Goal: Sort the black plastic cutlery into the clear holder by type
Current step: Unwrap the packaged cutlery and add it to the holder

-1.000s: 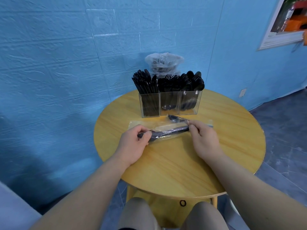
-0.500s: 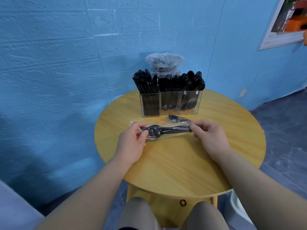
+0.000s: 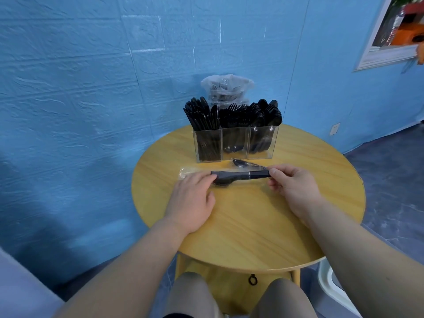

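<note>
The right hand (image 3: 296, 189) is pinching one end of a black cutlery bundle (image 3: 241, 176) between thumb and fingertips. The left hand (image 3: 191, 200) is lying over the bundle's other end with its fingers bent down on it; how tightly it is gripping cannot be told. The bundle is stretching sideways between the two hands, just above the round wooden table (image 3: 252, 226), in front of the clear holder (image 3: 235, 145).

A see-through wrapper (image 3: 190, 173) is lying flat on the table by the left hand, sticking out to the left. Another wrapped black piece (image 3: 243, 163) is lying between the bundle and the holder. Behind the holder a plastic bag (image 3: 227, 88) is sitting against the blue wall.

The holder's three boxes are standing full of black cutlery, with forks in the middle one.

Half a second ago a round spoon bowl was showing by the left hand. Now the bundle is looking long and dark, and the spoon bowl is peeking out underneath.
</note>
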